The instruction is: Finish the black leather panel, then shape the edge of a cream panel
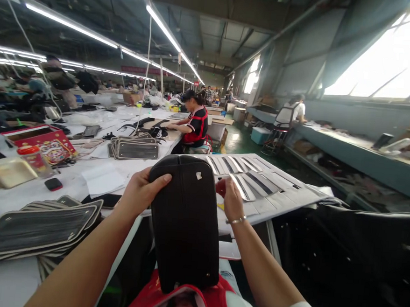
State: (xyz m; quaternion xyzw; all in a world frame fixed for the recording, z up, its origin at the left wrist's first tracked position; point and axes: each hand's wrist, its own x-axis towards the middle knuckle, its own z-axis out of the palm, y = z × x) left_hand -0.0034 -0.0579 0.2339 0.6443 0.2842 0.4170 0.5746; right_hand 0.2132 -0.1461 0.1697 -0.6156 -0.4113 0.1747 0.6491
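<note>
While the left hand [139, 192] grips the upper left side of a black case [185, 227], its thumb lies flat on the near face and the other fingers go out of sight behind the edge. The case stands nearly upright just right of that hand, its lower end against the red apron [223, 299] below both hands. A small pale patch [198, 176] sits high on the case, across from the left thumb.

The right hand [232, 200] is raised just beside the case's right edge, fingers bent inward; they seem drawn together, but blur hides the tips, so I cannot tell whether they pinch anything or touch the case. A bracelet [236, 219] circles the wrist below it.

Beyond the right hand and to its right, a pale board [298, 200] carries rows of dark and silvery strips [262, 183]. Left of the left hand lie white paper [103, 180], a small dark object with a red edge [53, 184] and, farther out, a red printed box [56, 148]. Nearer the body on that side is a fanned stack of dark panels [38, 228] with light borders; a second stack of panels [138, 150] lies just past the left hand. Well ahead of both hands, a co-worker [198, 125] in black and red leans over the table [72, 192].
</note>
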